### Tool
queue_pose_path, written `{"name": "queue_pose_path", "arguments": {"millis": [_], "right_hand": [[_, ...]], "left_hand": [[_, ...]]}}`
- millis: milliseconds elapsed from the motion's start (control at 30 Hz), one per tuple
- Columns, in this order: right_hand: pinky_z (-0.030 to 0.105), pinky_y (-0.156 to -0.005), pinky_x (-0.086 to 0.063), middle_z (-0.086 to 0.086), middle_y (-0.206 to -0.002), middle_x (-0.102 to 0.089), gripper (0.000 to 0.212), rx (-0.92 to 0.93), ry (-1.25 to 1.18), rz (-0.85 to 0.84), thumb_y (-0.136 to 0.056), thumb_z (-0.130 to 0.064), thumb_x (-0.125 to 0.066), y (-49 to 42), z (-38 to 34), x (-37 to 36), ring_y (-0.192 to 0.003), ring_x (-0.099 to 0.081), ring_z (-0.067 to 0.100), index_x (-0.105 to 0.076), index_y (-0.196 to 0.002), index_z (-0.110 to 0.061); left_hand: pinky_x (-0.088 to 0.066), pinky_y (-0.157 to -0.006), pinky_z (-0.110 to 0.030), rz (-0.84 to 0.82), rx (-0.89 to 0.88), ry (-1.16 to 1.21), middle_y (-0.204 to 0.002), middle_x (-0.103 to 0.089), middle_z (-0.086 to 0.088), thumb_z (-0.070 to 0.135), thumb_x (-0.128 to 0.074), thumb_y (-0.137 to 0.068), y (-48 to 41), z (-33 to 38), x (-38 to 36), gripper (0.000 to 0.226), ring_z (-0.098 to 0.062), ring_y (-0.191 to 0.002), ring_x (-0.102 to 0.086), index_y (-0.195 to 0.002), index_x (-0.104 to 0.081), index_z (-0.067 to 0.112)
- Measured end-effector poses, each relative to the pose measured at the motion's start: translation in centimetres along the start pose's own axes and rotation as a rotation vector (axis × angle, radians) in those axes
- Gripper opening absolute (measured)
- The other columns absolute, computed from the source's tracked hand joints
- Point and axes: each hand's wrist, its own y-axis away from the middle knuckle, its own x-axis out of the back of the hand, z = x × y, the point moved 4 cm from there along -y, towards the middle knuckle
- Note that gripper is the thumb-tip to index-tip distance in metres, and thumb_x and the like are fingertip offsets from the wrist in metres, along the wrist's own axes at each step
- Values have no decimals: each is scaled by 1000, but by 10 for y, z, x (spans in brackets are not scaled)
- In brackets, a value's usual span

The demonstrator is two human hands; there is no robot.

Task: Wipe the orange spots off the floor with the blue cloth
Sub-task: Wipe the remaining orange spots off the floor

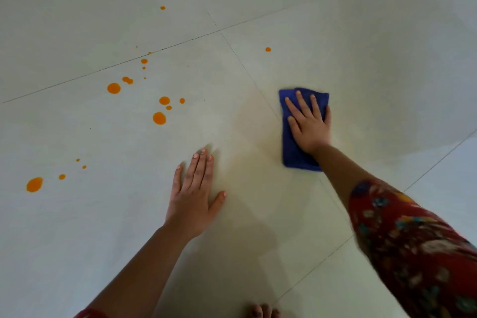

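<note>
Right hand [309, 128] flat on blue cloth [293, 153], left hand [193, 196] flat on floor [387, 59], possibly toes [263, 311] below

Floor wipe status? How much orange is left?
Done: floor near the hands shows no spots, only a faint yellowish film. In hand: right hand presses the blue cloth flat; left hand rests on the floor. Left: the orange spots cluster left, plus one lone spot beyond the cloth.

Blue cloth [291, 155] half-covered; toes [264, 311] partly off-frame
</note>
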Motion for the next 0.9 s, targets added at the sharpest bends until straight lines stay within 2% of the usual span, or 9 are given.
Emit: {"name": "queue_pose_path", "arguments": {"millis": [67, 167, 267, 400, 500, 567, 700, 767, 900], "right_hand": [[54, -118, -9, -11, -163, -5, 54, 37, -28, -6, -98, -46, -16, -9, -41, 0, -151, -5, 25, -12, -152, -42], [48, -119, -16, -6, -162, -13, 55, 445, 45, -13, -99, -40, -17, 39, -103, -15, -150, -11, 25, -17, -153, -33], [42, -122, -7, -6, -163, -11, 52, 667, 46, -101, -103, -41, -21, 116, -81, -24, -151, -6, 20, -14, -154, -32], [50, -116, -22, -2, -162, -16, 56, 194, 3, -27, -100, -45, -17, 109, 29, -15, -150, -12, 24, -13, -154, -30], [46, -121, -9, -6, -163, -3, 58, -237, -64, 27, -100, -45, -16, 58, 36, -4, -151, -3, 20, -9, -155, -30], [46, -121, -8, -4, -164, -3, 56, -235, -85, 13, -101, -42, -21, 31, -4, -4, -151, -3, 22, -10, -155, -29], [45, -120, -12, -4, -162, -14, 56, 304, 1, -10, -99, -43, -22, 84, -90, -20, -150, -10, 24, -20, -154, -30], [43, -121, -6, -8, -163, -11, 54, 406, 3, -55, -101, -43, -26, 141, -78, -27, -151, -4, 20, -17, -154, -34], [53, -118, -14, -9, -162, -8, 56, -160, -43, 10, -97, -49, -21, 194, 32, -24, -150, -5, 19, -14, -152, -40]], "left_hand": [[-11, -118, -44, -8, -2, 5, -162, -15, -9, 55, -30, -91, -1, 1, 0, 79, -18, -148, -10, -153, -20, 8], [-14, -117, -46, 3, 9, 19, -161, -18, -9, 54, -30, -90, 0, 1, 1, 78, -20, -147, -14, -152, -24, 8], [-11, -117, -46, -17, -4, 16, -161, -16, -10, 55, -28, -90, -1, 1, 0, 78, -20, -148, -13, -153, -21, 8], [-8, -117, -46, -44, -5, 17, -162, -12, -10, 56, -26, -91, -3, -1, -3, 79, -20, -148, -9, -154, -17, 8], [-9, -116, -47, -50, -7, 17, -161, -15, -11, 55, -27, -91, -3, -1, -3, 79, -19, -147, -10, -153, -21, 7], [-9, -117, -46, -56, -16, 20, -161, -16, -11, 55, -27, -91, -2, -2, -3, 78, -20, -148, -11, -152, -21, 6], [-2, -118, -44, -65, -13, 24, -162, -10, -9, 57, -23, -91, -3, -2, -1, 80, -19, -149, -8, -154, -16, 9], [7, -118, -41, -75, -10, 20, -163, 0, -6, 59, -18, -90, -2, -3, -1, 81, -16, -149, 1, -155, -8, 11], [18, -115, -37, -80, -5, 28, -161, 13, -3, 60, -10, -87, -4, -2, -1, 83, -12, -148, 12, -155, 2, 13]]}}
